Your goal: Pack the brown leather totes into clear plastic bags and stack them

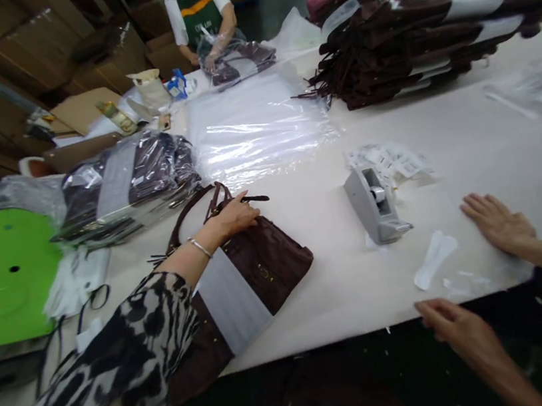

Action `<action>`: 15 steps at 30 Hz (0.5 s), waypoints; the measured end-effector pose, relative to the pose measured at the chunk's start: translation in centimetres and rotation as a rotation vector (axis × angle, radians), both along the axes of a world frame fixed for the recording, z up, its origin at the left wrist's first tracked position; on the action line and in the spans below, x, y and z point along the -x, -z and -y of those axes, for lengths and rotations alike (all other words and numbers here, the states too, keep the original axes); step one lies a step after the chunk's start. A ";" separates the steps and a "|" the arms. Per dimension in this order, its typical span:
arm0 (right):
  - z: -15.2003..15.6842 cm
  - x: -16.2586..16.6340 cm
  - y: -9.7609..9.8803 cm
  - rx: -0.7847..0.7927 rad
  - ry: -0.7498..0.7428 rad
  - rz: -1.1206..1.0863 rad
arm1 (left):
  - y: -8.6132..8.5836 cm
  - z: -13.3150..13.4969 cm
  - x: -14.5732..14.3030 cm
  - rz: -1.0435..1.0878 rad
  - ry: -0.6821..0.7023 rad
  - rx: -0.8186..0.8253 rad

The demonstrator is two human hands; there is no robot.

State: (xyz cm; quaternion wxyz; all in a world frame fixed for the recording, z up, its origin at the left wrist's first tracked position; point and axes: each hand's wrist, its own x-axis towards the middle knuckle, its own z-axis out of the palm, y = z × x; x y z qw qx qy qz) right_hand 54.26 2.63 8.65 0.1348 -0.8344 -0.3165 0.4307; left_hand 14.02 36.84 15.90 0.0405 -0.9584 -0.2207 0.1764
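Note:
A dark brown handbag [273, 260] lies on the white table [471, 155] with a grey sheet [232, 302] across its near end. My left hand [235, 216], a bangle on its wrist, is curled over the bag's top edge by the handles. My right hand [449, 322] hovers at the table's front edge with fingers stretched to the left, holding nothing. A grey tape dispenser [375, 205] stands between the two hands, and a small white slip [435, 257] lies just beyond my right hand.
A co-worker's hand [499, 225] lies flat on the table at right. Clear plastic bags [254, 124], packed handbags [131, 182], a green board [1, 274], labels [390, 159] and a pile of brown bags [418, 28] surround the work area. Two people [201, 11] work at the far end.

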 end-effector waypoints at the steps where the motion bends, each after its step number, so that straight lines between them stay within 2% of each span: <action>1: 0.7 3.4 0.4 0.067 -0.069 -0.225 | 0.2 -0.2 -0.2 -0.020 0.000 0.002; 4: 1.8 15.2 0.7 0.203 -0.211 -0.830 | 0.7 -0.9 -1.0 -0.047 -0.001 0.020; 6: 2.0 22.7 0.5 0.318 -0.258 -1.127 | 1.2 -1.4 -1.5 -0.063 -0.001 0.036; 8: 2.2 28.7 0.2 0.453 -0.206 -1.339 | 1.8 -1.9 -1.8 -0.083 -0.006 0.054; 12: 2.5 36.6 0.0 0.672 -0.001 -1.534 | 3.3 -2.7 -2.2 -0.124 -0.036 0.095; 15: 2.6 40.1 0.3 0.707 0.196 -1.536 | 4.5 -3.4 -2.4 -0.148 -0.060 0.129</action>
